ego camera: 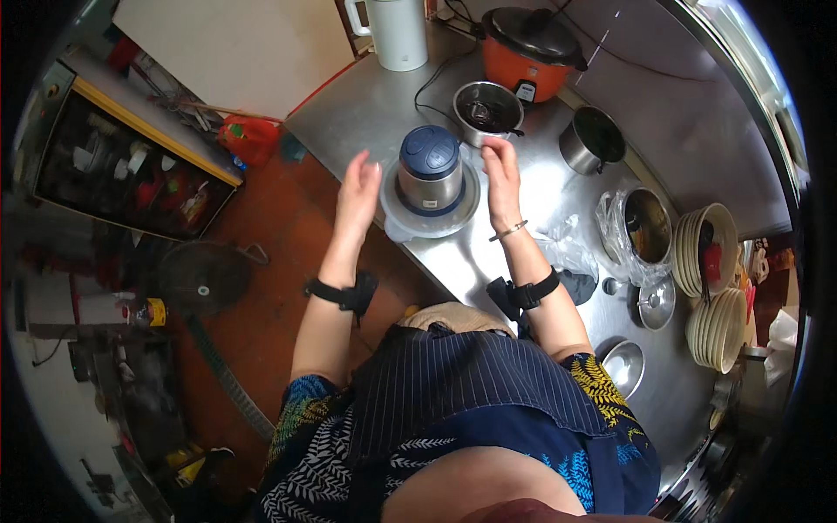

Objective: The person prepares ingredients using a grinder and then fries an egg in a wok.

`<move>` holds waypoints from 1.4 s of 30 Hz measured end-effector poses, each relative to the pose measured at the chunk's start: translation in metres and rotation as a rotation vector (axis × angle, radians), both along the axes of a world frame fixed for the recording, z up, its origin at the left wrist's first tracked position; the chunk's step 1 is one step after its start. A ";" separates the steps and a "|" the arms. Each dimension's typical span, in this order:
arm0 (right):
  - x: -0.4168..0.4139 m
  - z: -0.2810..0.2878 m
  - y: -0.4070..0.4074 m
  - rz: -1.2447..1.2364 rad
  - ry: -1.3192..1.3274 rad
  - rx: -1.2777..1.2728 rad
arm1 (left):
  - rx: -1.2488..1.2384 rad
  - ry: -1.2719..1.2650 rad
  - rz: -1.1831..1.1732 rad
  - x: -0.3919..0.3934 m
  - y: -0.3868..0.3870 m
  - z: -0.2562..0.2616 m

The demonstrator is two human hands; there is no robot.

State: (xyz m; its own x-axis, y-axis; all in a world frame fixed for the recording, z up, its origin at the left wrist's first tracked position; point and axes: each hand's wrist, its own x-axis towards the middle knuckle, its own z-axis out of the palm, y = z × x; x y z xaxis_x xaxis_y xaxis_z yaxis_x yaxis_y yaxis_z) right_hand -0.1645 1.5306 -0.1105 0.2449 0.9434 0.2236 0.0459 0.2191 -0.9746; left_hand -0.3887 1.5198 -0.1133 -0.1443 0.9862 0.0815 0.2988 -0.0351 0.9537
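In the middle of the view stands an electric food chopper's motor head (pixel 430 171), with a dark blue ribbed cap and a steel body. It rests on a translucent plastic lid or bowl (pixel 425 230) at the counter's edge. My left hand (pixel 358 196) is held in the air left of the chopper, empty, fingers apart from it. On the other side, my right hand (pixel 503 183) is raised with fingers slightly curled and nothing in it. Its fingertips overlap the near side of a small steel pot (pixel 484 136) in view; I cannot tell whether they touch.
Along the steel counter's (pixel 366 98) back are a white jug (pixel 400 39), an orange rice cooker (pixel 523 68) and a steel pot (pixel 579 150). Plastic bags (pixel 565 245), a bagged pot (pixel 646 229), stacked bowls (pixel 700 261) and a small steel bowl (pixel 624 367) lie to the right.
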 end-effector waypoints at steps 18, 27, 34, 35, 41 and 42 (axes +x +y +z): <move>-0.028 0.049 0.003 0.411 0.217 -0.123 | -0.076 -0.457 -0.481 0.049 0.038 0.059; -0.027 0.047 0.003 0.434 0.208 -0.123 | -0.024 -0.464 -0.446 0.052 0.036 0.057; -0.027 0.046 0.004 0.425 0.189 -0.119 | -0.011 -0.451 -0.426 0.054 0.034 0.059; -0.027 0.046 0.004 0.428 0.188 -0.114 | -0.010 -0.454 -0.419 0.054 0.034 0.059; -0.027 0.044 0.005 0.412 0.170 -0.110 | -0.023 -0.446 -0.419 0.054 0.034 0.059; -0.027 0.043 0.004 0.412 0.170 -0.109 | -0.021 -0.445 -0.419 0.054 0.034 0.059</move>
State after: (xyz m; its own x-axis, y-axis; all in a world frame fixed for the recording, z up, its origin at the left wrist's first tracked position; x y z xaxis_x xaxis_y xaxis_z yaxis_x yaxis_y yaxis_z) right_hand -0.1915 1.5351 -0.0672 -0.1311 0.9856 0.1072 -0.1861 0.0817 -0.9791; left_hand -0.3348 1.5537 -0.0545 0.2403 0.9672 0.0823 -0.1640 -0.0431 0.9855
